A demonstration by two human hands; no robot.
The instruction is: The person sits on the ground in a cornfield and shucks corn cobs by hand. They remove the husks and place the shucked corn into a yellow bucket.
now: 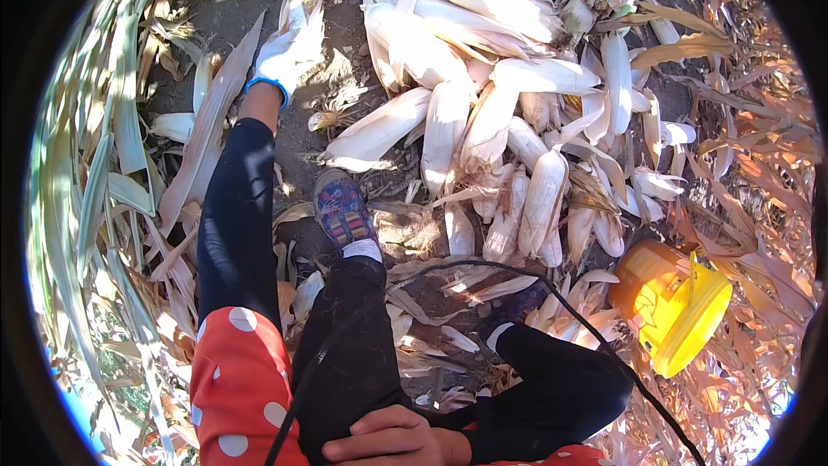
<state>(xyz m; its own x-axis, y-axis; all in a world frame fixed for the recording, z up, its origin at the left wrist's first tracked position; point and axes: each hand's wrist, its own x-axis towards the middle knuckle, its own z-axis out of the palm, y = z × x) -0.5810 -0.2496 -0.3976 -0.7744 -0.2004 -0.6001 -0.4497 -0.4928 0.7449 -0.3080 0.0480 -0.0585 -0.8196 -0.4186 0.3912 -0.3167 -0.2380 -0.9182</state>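
My left hand [281, 58], in a white glove with a blue cuff, reaches out to the upper left. It is at a pale corn husk [310, 0] that stands out past the fingers; glare hides how the fingers lie on it. My bare right hand [388, 437] rests on my black-trousered thigh at the bottom, with nothing visible in it. Before me, right of the gloved hand, spreads a large heap of corn ears in pale dry husks [446, 103]. One ear [378, 129] lies at the heap's near left edge.
A yellow and orange plastic bucket [673, 304] lies tipped on its side at the right. Dry corn leaves [213, 123] and stalks cover the ground on both sides. My patterned shoe [346, 213] is close to the heap. A black cord [569, 304] arches across the view over my legs.
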